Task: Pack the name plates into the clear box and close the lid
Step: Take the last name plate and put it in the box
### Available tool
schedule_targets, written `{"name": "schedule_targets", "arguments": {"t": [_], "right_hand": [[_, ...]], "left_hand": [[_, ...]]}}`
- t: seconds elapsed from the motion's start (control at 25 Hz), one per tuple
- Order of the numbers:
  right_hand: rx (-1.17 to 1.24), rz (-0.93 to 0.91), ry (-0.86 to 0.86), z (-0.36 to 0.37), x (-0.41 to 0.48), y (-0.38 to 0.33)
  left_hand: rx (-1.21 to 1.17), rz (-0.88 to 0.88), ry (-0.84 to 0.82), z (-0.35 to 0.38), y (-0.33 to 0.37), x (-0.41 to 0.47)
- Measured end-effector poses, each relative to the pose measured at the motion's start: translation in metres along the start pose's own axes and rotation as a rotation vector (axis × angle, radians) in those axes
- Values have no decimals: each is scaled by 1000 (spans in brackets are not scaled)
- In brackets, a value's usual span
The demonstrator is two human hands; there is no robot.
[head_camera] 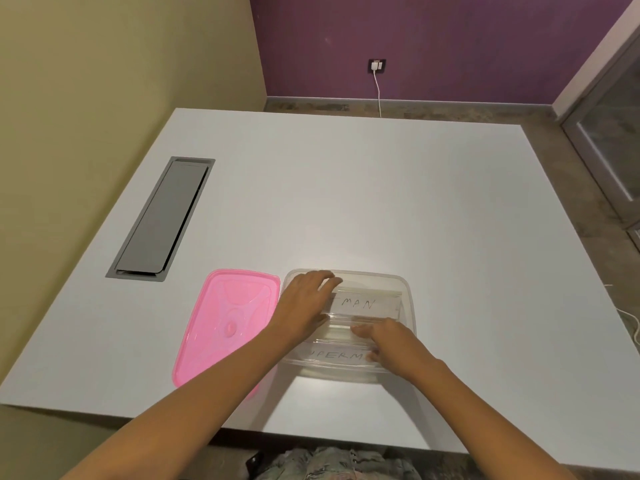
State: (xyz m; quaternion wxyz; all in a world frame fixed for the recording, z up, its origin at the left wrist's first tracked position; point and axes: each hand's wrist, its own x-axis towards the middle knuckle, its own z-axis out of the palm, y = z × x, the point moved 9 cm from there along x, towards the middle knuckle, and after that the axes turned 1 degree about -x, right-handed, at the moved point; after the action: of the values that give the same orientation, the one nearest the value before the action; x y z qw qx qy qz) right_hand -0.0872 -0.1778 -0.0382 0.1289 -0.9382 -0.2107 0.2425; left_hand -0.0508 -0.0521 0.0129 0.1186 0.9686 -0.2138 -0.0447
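The clear box (408,292) stands on the white table near its front edge. Inside it stand clear name plates: a far one (367,303) showing the letters "MAN" and a near one (332,356) showing "PERM". My left hand (304,306) reaches over the box's left rim, fingers and thumb around the left end of the far name plate. My right hand (384,339) lies inside the box on a middle name plate, covering the right end of the near one. The pink lid (225,320) lies flat on the table just left of the box.
A grey cable hatch (162,220) is set into the table at the far left. A white cable (633,323) lies at the table's right edge. Beyond the table are a purple wall with a socket and plug (376,65).
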Motion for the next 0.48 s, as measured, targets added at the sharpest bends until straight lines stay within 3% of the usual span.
{"name": "schedule_targets", "arguments": {"t": [0.16, 0.48], "right_hand": [[-38, 11, 19, -1, -1, 0], [6, 13, 46, -4, -5, -2]], "left_hand": [[79, 42, -62, 16, 11, 18], [72, -42, -43, 23, 3, 17]]}}
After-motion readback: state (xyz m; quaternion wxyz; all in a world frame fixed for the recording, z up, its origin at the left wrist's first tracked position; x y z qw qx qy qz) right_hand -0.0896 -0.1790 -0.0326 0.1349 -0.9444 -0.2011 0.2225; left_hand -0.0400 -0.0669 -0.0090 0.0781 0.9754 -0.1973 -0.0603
